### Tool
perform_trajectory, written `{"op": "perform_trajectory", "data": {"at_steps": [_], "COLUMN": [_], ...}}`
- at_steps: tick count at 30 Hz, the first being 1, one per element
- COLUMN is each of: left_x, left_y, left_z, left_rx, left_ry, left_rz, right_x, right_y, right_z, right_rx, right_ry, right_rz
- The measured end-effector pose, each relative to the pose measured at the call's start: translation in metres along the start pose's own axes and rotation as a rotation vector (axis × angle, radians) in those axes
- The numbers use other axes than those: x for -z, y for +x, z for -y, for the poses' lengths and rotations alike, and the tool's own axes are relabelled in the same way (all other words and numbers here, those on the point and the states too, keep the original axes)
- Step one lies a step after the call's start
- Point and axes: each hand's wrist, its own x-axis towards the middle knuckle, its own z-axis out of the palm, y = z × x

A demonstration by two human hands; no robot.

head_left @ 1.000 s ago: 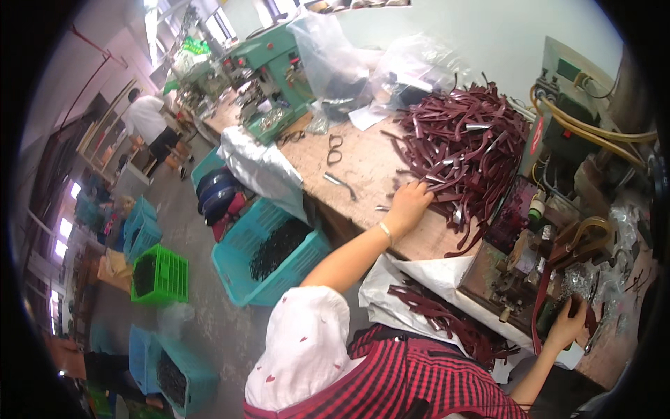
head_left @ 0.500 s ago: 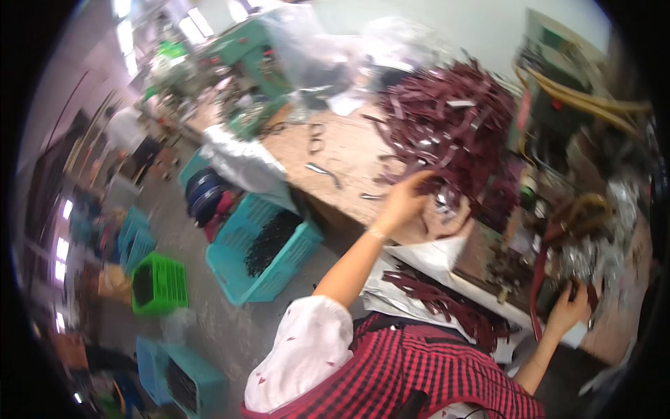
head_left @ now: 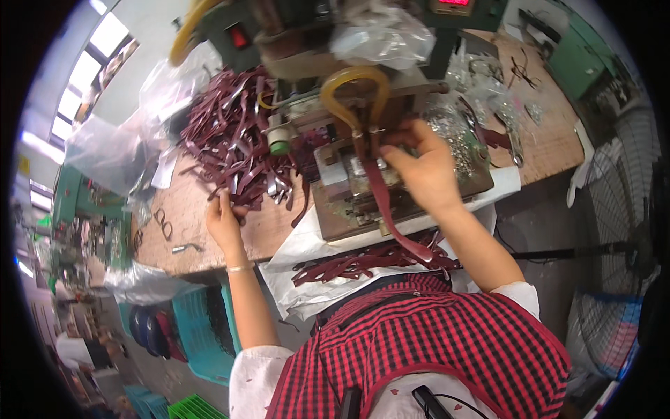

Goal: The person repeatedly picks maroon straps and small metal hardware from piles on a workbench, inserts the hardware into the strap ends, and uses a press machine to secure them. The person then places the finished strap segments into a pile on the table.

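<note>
A large heap of maroon straps (head_left: 234,150) lies on the wooden table at the left of a green bench machine (head_left: 335,52). At the heap's near edge is my left hand (head_left: 225,227), its fingers curled together on a strap end. My right hand (head_left: 429,171) is at the machine's work area, thumb and fingers closed near the top of a single maroon strap (head_left: 382,199). This strap hangs down over the machine's front edge. Just above it is a yellow looped handle or hose (head_left: 356,80); its kind is unclear. Motion slightly blurs the right fingertips.
More maroon straps (head_left: 363,265) lie on white sheeting at my lap. Small shiny metal parts (head_left: 457,143) are heaped right of the machine. A fan (head_left: 618,230) stands at the right, and a teal basket (head_left: 199,328) sits on the floor at left.
My view has swung right, bringing the machine to the centre. My right hand has come from the machine's far side to its work area. My left hand remains by the heap.
</note>
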Motion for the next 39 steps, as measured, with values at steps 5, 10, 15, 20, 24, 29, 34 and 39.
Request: {"op": "perform_trajectory", "data": {"at_steps": [5, 10, 15, 20, 24, 29, 34, 39], "left_x": [-0.001, -0.017, -0.064, -0.101, -0.105, -0.108, -0.090, -0.037], "left_y": [-0.017, -0.064, -0.129, -0.138, -0.137, -0.134, -0.148, -0.154], "left_z": [-0.010, -0.101, -0.155, -0.160, -0.156, -0.155, -0.158, -0.112], "left_rx": [-0.183, -0.464, -1.209, -1.416, -1.449, -1.457, -1.303, -1.158], "left_ry": [0.023, -0.268, -0.223, -0.008, 0.012, -0.068, -0.037, 0.241], "left_rz": [-0.129, -0.075, 0.335, 0.409, 0.348, 0.298, 0.341, 0.165], "right_x": [-0.010, -0.017, -0.001, 0.056, 0.107, 0.098, 0.086, 0.089], "right_y": [-0.009, -0.009, -0.034, -0.006, -0.009, -0.017, -0.004, -0.015], "right_z": [0.006, 0.023, 0.043, 0.004, -0.046, -0.045, -0.073, -0.088], "right_rx": [-0.027, -0.119, 0.042, 0.069, 0.059, 0.161, 0.286, 0.324], "right_ry": [0.197, 0.339, 0.147, -0.321, -0.530, -0.766, -1.163, -1.099], "right_rz": [-0.005, 0.035, 0.067, -0.113, -0.375, -0.159, -0.140, -0.223]}}
